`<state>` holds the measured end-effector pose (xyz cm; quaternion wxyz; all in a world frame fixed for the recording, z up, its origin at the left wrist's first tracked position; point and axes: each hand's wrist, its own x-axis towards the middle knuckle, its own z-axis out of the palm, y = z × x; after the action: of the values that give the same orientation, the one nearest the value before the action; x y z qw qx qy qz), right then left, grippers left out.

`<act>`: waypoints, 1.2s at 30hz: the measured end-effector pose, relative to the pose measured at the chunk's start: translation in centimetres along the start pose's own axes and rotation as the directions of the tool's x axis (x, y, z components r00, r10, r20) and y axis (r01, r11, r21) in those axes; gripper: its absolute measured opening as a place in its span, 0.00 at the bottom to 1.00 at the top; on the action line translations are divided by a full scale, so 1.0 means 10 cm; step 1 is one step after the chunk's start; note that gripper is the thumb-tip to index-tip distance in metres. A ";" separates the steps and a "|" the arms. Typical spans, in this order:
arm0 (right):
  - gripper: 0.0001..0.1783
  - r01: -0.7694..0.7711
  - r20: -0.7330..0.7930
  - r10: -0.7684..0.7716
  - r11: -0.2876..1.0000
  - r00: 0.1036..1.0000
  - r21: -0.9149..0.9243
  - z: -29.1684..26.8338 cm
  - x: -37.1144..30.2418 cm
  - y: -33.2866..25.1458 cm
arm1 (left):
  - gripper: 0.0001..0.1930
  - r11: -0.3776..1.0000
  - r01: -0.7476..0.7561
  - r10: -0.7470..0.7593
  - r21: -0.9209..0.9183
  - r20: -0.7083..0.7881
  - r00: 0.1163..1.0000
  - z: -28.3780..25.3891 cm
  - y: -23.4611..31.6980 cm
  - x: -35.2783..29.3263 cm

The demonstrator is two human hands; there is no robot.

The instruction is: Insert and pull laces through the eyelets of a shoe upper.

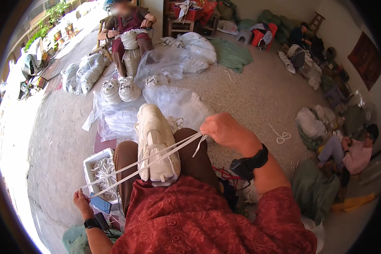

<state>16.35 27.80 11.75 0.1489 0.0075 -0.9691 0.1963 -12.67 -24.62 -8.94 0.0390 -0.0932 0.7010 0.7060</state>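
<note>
A cream-coloured sneaker (157, 144) lies lengthwise on my lap between my thighs. Above it a white shoelace (127, 167) is stretched in two strands, slanting from lower left to upper right. My right hand (225, 129) pinches the upper end, and a short loose tail hangs from its fingers. Out to the left, my left hand (84, 203) is closed on the other end. Just beside that hand a phone (100, 205) rests near a white box (87, 167) that holds many loose white laces.
Transparent plastic bags (118, 122) and bundled shoes (129, 89) lie ahead. A person (131, 29) sits beyond them with shoes on the lap. Another person (355, 154) sits at right near green sacks (315, 188). A loose lace (281, 136) lies on the floor.
</note>
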 end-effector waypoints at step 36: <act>0.04 0.661 -0.262 -0.645 0.749 0.718 -0.033 1.10 0.28 -0.74 | 0.11 0.818 0.574 -0.191 0.044 0.961 0.199 2.80 1.20 -1.71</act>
<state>11.05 16.89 5.75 0.3325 0.3280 -0.8695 0.1606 -0.35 4.44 6.01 0.5993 0.1555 0.3678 0.6938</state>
